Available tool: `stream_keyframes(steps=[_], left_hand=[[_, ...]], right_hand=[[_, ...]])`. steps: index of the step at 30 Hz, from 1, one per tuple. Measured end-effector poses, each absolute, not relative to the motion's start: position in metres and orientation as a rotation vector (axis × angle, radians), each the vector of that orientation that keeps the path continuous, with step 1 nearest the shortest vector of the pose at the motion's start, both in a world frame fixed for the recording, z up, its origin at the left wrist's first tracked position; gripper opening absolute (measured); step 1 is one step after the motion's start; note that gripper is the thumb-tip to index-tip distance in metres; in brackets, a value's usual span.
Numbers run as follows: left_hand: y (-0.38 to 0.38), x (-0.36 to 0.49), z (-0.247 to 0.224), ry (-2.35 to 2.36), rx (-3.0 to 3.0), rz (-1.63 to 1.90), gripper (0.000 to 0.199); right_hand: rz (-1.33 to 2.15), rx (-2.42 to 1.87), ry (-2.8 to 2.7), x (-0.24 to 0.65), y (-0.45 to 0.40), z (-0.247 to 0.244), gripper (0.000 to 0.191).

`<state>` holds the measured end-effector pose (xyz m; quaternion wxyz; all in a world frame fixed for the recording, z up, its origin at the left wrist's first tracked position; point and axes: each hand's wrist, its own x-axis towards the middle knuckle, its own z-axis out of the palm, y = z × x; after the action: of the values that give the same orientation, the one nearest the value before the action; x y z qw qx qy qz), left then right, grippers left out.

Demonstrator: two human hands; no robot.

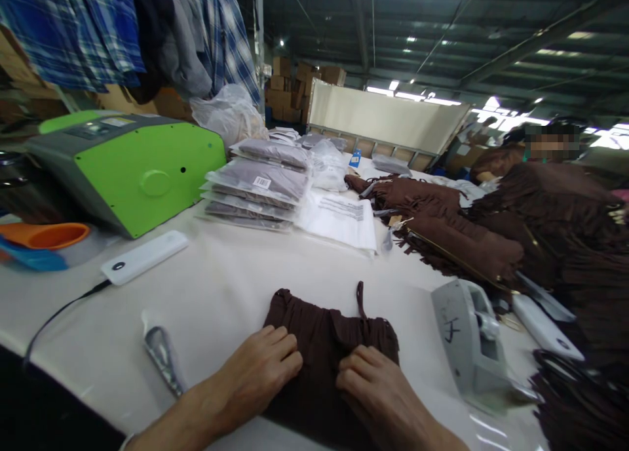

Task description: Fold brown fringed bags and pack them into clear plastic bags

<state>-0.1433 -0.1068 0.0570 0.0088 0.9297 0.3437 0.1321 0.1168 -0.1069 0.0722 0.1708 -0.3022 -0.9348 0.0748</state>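
Observation:
A dark brown garment [319,333] lies on the white table in front of me, its gathered top edge facing away and a thin loop standing up at the right. My left hand [268,366] is closed on the cloth at its left side, fingers curled. On the right half, my right hand [366,379] pinches the fabric near a fold by the middle. The garment's lower part runs out of the picture between my forearms. To the left of my left forearm is a shiny, clear-and-silver narrow object [163,358], its kind unclear.
A green and grey machine [162,169] stands left, near a white cabled device [145,257] and an orange scoop-like item [54,235]. Bagged garments [255,182] are stacked ahead. Right are a grey dispenser-like tool [466,339] and brown fringed garments [457,235], with a person [555,176] beyond.

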Motion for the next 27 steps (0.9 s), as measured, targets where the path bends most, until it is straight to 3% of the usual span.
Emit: stream_keyframes(steps=[4,7,10,13,19,24,27], left_hand=[[-0.110,-0.152,0.066,1.107,2.759,0.503,0.016],[-0.099,-0.163,0.072,1.471,2.474,0.669,0.019],[-0.085,-0.174,0.073,1.764,2.154,0.729,0.017],[-0.080,-0.174,0.069,1.751,2.048,0.663,0.014],[-0.079,-0.149,0.064,1.731,2.100,0.645,0.004],[-0.070,-0.145,0.074,1.609,1.922,0.807,0.011],[-0.064,-0.156,0.083,1.443,1.741,0.946,0.014]], right_hand=[[-0.005,-0.624,-2.697,0.124,-0.121,0.074,0.004],[-0.018,-0.590,-2.637,0.126,-0.118,0.089,0.005],[0.090,-0.652,-2.504,0.118,-0.112,0.105,0.015],[0.200,-0.696,-2.384,0.095,-0.105,0.109,0.024],[0.364,-1.002,-2.317,0.033,-0.084,0.082,0.047],[0.432,-1.161,-2.362,0.018,-0.062,0.064,0.009],[0.771,-1.193,-2.187,0.028,-0.052,0.073,0.019]])
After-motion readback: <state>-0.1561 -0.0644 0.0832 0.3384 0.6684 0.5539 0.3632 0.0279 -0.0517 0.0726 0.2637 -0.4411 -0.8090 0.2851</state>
